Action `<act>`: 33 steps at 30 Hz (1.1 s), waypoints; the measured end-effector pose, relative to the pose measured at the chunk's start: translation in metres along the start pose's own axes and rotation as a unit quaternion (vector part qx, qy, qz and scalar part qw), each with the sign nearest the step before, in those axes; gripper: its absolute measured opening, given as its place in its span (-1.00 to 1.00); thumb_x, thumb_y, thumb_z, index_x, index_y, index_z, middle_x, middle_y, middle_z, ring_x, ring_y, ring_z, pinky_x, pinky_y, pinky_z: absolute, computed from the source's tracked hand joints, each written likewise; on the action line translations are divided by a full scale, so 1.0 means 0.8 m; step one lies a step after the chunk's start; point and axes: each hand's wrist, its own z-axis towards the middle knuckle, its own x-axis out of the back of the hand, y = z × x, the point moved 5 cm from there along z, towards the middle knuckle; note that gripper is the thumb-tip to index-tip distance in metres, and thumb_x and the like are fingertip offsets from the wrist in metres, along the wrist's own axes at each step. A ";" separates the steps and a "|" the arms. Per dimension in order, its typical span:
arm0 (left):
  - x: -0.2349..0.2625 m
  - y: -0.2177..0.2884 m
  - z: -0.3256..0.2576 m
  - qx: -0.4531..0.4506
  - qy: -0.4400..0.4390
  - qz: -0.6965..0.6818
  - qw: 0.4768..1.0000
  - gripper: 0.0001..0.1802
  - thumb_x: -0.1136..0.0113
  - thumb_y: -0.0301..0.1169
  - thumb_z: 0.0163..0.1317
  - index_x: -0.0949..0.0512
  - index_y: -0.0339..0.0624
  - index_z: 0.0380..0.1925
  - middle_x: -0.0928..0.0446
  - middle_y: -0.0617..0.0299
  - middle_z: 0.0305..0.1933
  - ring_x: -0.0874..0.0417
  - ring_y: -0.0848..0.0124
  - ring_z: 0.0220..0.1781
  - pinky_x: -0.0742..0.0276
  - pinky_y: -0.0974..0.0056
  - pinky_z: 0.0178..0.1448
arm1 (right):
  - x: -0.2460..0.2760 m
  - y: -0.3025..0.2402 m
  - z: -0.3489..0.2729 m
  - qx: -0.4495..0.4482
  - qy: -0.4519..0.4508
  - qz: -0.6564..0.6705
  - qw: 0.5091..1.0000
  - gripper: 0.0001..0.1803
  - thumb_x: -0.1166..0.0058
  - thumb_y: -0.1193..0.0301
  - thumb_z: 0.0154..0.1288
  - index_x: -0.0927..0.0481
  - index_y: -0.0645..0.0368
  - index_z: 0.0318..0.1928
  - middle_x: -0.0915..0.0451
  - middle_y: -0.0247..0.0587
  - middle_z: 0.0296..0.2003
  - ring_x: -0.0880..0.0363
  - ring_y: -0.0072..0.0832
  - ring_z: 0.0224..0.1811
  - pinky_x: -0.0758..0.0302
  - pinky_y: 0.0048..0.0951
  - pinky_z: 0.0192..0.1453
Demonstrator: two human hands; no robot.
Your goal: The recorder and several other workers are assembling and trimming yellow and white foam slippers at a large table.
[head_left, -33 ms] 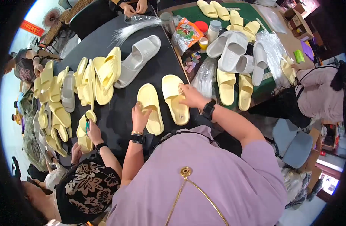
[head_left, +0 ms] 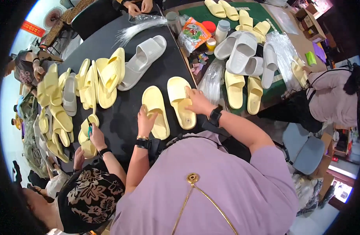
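Two pale yellow slippers lie side by side on the black table before me, soles down and toes pointing away. My left hand (head_left: 146,122) grips the left slipper (head_left: 153,100) across its strap, thumb on one side and fingers on the other. At the right slipper (head_left: 177,87), my right hand (head_left: 200,103) holds the outer edge by the strap, fingers bent over it. Part of each strap is hidden under my hands.
Gray slippers (head_left: 142,62) lie beyond, beside stacked yellow slippers (head_left: 110,72). On my left a co-worker's hand (head_left: 97,137) holds green-handled snippers at a yellow slipper. To the right, a green mat (head_left: 280,92) bears more slippers, near a white bottle (head_left: 222,31) and plastic strips (head_left: 212,84).
My hands keep their hold on the two slippers. At the far left, the yellow slippers near another person have shifted slightly and look blurred.
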 end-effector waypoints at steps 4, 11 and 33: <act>-0.012 0.018 -0.002 0.043 -0.027 -0.063 0.997 -0.27 -0.31 -0.23 0.04 -0.29 -0.38 0.15 -0.49 -0.19 -0.03 -0.55 0.03 -0.04 -0.47 0.14 0.06 | -0.018 -0.003 0.006 0.000 0.013 0.085 0.996 -0.14 -0.20 0.20 0.01 -0.13 0.23 0.29 -0.41 0.18 -0.02 -0.38 0.06 0.03 -0.31 -0.14 0.17; -0.005 0.006 -0.010 0.081 -0.013 -0.073 0.994 -0.31 -0.28 -0.29 0.04 -0.31 -0.30 0.17 -0.39 -0.17 0.09 -0.52 0.04 0.02 -0.47 0.12 0.07 | 0.003 0.117 -0.012 -0.183 0.211 0.152 0.948 -0.70 -0.07 0.39 0.11 -0.58 0.27 -0.15 -0.63 -0.03 -0.32 -0.63 -0.26 -0.26 -0.52 -0.35 -0.17; -0.002 -0.007 -0.033 0.099 -0.023 -0.084 0.991 -0.53 -0.24 -0.32 0.07 -0.49 -0.27 0.00 -0.44 -0.04 0.04 -0.56 0.20 -0.06 -0.49 0.21 0.03 | 0.007 0.208 -0.047 -0.371 0.200 0.027 0.906 -0.77 -0.04 0.31 0.15 -0.56 0.25 -0.34 -0.60 0.05 -0.33 -0.56 0.01 -0.23 -0.49 -0.10 -0.15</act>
